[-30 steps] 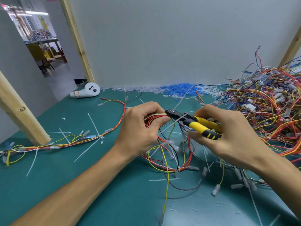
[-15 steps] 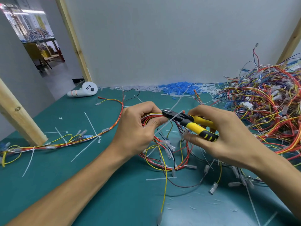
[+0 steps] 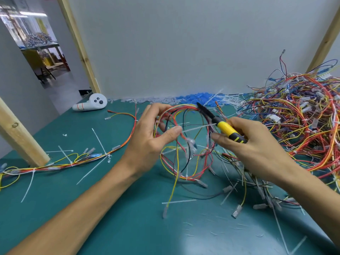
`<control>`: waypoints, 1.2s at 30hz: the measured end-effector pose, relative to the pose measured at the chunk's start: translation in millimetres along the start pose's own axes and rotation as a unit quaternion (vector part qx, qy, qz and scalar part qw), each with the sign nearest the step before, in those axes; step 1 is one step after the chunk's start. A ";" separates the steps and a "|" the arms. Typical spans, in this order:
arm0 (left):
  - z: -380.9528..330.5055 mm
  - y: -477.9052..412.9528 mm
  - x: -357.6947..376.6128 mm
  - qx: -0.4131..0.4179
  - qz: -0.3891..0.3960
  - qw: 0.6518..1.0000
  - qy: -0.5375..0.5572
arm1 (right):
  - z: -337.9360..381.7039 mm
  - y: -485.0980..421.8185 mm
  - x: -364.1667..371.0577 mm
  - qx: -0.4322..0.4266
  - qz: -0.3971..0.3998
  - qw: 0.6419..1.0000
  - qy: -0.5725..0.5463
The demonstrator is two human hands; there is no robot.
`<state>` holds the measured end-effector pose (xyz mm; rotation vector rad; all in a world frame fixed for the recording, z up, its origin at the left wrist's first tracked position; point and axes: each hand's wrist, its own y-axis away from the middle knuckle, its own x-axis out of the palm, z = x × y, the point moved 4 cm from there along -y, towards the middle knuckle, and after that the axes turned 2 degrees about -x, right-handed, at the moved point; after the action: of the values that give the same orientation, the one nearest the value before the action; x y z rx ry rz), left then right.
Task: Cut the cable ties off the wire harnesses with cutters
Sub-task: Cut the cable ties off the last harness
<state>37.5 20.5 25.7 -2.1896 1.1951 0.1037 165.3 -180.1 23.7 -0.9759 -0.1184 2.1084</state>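
On the desk, topped with smooth teal matting:

1. Heap of wire harnesses, right side; thin red, yellow, orange and blue insulated leads, tangled, with clear plastic terminals.
2. Long harness, left side, lying flat and bound with white ties.
3. Looped harness, red and yellow, held up above the desk centre. The left hand has its grip closed on the loop, fingers and thumb curled round the wires.
4. White controller, rounded moulded plastic, far left; its handle markings are too small to read.
5. Cutters, yellow-and-black ribbed handles, black pointed nose at the top of the loop. The right hand holds the handles in a closed grip.
6. Cable tie, a white strip, crossing the loop.
7. Cut ties, white strips, scattered loose.
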 end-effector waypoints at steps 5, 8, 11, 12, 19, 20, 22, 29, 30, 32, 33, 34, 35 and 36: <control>14.4 -4.8 6.3 -0.095 0.015 0.993 0.063 | -6.6 -1.7 -1.7 0.079 0.004 0.992 -0.096; 16.3 -6.0 4.3 -0.089 -0.013 0.992 0.091 | -8.1 -0.9 0.8 0.112 0.012 0.988 -0.108; 18.0 -8.4 -2.9 -0.086 -0.065 0.988 0.109 | -6.9 -0.5 1.4 0.125 0.013 0.986 -0.107; 19.4 -9.1 -5.1 -0.089 -0.081 0.987 0.110 | -5.4 -0.7 1.6 0.123 0.014 0.987 -0.104; 16.9 -9.4 -10.6 -0.076 -0.121 0.983 0.118 | -5.0 2.4 7.4 0.185 0.054 0.952 -0.238; 15.4 -9.4 -10.7 -0.072 -0.120 0.982 0.128 | -6.1 2.4 8.1 0.192 0.058 0.945 -0.259; 12.3 -8.8 -11.2 -0.060 -0.115 0.981 0.144 | -7.3 2.1 9.3 0.198 0.060 0.935 -0.287; 10.8 -8.2 -7.0 -0.062 -0.076 0.984 0.150 | -4.9 6.1 17.1 0.248 0.162 0.827 -0.477; 12.2 -8.5 -7.5 -0.072 -0.075 0.982 0.160 | -3.9 7.6 18.2 0.255 0.195 0.800 -0.508; 14.9 -8.6 -8.5 -0.089 -0.077 0.976 0.185 | 0.0 11.1 18.9 0.257 0.245 0.752 -0.556; 16.0 -8.7 -8.9 -0.097 -0.081 0.972 0.198 | 2.2 12.4 18.9 0.257 0.259 0.736 -0.570; 17.1 -9.0 -9.1 -0.105 -0.085 0.968 0.209 | 3.3 13.2 19.0 0.259 0.266 0.725 -0.579; 18.0 -9.3 -9.0 -0.111 -0.089 0.965 0.220 | 4.1 13.5 19.1 0.262 0.268 0.721 -0.583; 18.8 -9.6 -8.8 -0.115 -0.091 0.962 0.229 | 4.4 13.7 19.0 0.263 0.266 0.720 -0.584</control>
<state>44.0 41.2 18.6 -2.6087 1.2625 -0.3806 146.4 -175.3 10.0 0.8699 0.1637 2.7246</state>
